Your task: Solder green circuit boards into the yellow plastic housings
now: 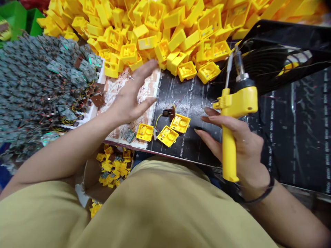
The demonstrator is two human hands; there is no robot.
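Observation:
My left hand point(130, 94) is open, its fingers spread over the printed sheet at the front of the yellow housing pile, with nothing in it. A yellow soldering gun point(229, 134) rests in my right hand point(239, 143), its metal tip and feed tube pointing away from me; the fingers and thumb reach past the handle toward the left. Between my hands lie small open yellow housings point(168, 136), one with thin wires joined to a dark round part point(166, 113). Another yellow housing point(144, 132) and a small green circuit board point(129, 135) sit to their left.
Yellow housings point(150, 41) are heaped across the back. A large mass of circuit boards point(38, 89) fills the left. Coiled black cable point(256, 69) lies at the right in a black holder. Below the bench edge, a box point(90, 172) holds yellow parts.

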